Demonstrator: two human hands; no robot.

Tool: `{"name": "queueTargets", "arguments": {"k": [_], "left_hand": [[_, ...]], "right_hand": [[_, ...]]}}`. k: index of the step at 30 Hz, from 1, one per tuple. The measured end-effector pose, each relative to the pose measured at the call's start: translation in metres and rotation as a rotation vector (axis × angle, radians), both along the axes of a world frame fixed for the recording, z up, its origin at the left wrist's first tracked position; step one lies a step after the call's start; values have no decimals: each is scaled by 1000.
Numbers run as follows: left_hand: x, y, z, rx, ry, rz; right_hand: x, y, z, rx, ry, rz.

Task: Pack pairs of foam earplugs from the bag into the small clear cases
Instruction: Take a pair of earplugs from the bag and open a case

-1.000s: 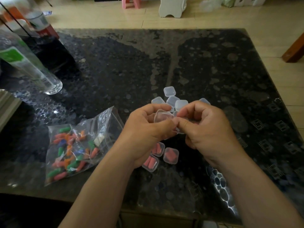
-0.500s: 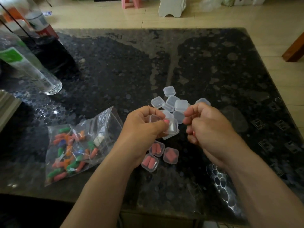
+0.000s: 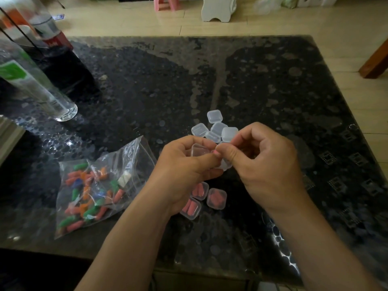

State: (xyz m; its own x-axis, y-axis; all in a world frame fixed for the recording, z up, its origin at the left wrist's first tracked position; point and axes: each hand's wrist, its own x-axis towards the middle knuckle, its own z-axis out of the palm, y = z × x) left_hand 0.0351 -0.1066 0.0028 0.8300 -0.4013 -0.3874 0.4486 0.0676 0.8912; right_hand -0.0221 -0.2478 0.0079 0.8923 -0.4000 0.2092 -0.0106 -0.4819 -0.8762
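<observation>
My left hand holds a small clear case with its lid swung open, above the dark table. My right hand pinches a pink earplug between thumb and forefinger right at the case's mouth. A clear zip bag of orange, green, blue and pink earplugs lies flat at the left. Three shut cases with pink earplugs inside lie just under my hands. A cluster of empty clear cases sits beyond my fingers.
The dark patterned glass table carries a clear plastic bottle at the far left and a dark bottle with a red label behind it. A stack of pale sheets pokes in at the left edge.
The hands were apart half a second ago, the right one curled shut beside the open case. Now the right hand has come back to the case with a pink earplug at its fingertips.
</observation>
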Motion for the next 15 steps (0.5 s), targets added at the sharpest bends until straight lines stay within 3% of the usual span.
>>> {"name": "queueTargets", "arguments": {"k": [6,15], "left_hand": [[-6,-6,-1,-83,29,-2],[-6,-7,3,-71,35,39]], "right_hand": [[2,4,-3,-9,-32,-86],[3,0,-9,20,54,-38]]}}
